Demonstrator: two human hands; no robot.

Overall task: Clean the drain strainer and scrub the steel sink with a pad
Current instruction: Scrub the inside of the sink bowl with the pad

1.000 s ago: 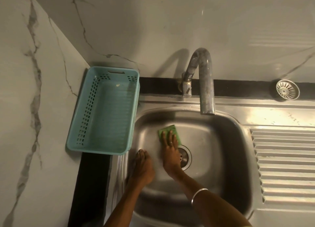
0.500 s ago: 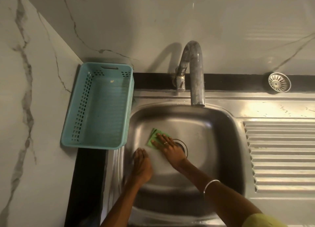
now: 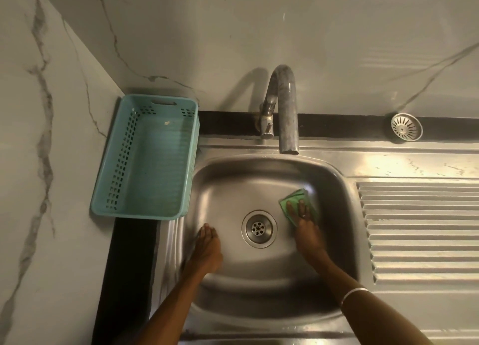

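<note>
Both hands flat: right hand (image 3: 307, 230) presses pad (image 3: 298, 202), left hand (image 3: 207, 251) touches sink (image 3: 233, 184)

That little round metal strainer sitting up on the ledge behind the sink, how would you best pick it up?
Pinch the drain strainer by its small centre knob, coming straight down from above. It seems to lie flat on the black ledge close to the wall, so its thin rim gives fingers little to catch, while the raised knob stands clear.
</note>
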